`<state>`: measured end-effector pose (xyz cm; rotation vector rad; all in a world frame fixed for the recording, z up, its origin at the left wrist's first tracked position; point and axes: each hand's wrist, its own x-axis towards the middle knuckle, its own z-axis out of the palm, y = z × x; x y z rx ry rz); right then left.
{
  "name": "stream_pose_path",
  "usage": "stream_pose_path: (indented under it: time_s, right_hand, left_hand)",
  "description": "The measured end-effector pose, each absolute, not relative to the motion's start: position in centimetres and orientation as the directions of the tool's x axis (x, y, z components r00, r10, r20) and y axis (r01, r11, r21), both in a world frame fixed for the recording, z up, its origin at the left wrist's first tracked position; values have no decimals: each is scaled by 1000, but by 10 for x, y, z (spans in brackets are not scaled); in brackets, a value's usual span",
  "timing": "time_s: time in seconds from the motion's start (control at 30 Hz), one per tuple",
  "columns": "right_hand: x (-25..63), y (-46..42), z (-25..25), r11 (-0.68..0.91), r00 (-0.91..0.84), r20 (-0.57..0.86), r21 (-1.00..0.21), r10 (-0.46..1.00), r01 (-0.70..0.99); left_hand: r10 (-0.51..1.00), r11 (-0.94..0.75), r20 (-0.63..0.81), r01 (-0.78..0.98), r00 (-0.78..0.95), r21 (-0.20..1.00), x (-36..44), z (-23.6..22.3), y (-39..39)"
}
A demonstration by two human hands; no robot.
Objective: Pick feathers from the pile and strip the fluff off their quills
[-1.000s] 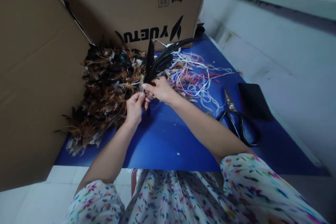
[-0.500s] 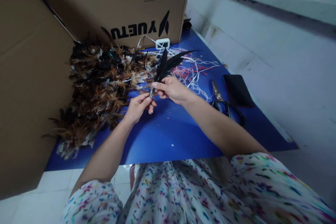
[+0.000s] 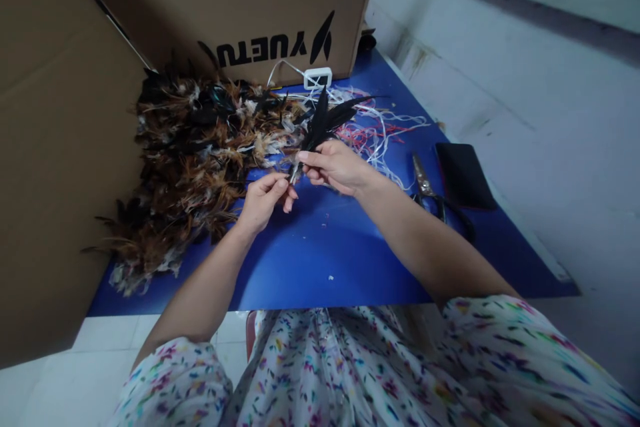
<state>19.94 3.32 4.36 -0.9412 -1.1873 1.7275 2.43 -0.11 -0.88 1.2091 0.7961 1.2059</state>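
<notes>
Feathers (image 3: 319,127) slant over the counter (image 3: 300,273), between its near and far edges, tips toward the far right corner. The right hand (image 3: 340,165), nearer the tips, pinches them, fingers curled; the left hand (image 3: 263,201), nearly closed, grips the quill ends.

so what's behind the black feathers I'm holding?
Past the black feathers lie tangled white and red ribbons, a small white gadget and the cardboard box. Whatever they directly cover is hidden.
</notes>
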Motion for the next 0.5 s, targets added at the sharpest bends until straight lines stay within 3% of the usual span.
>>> stream_pose_path:
  time_s: [0.2,0.5]
  right_hand:
    - [203,34,42,-237,-427,-139,-954,893,-186]
    - [207,37,47,-190,-261,-132,-960,956,-208]
  left_hand:
    - [973,-99,141,-218,182,971,21,-9,1]
    - [991,-87,102,-165,86,982,20,-4,1]
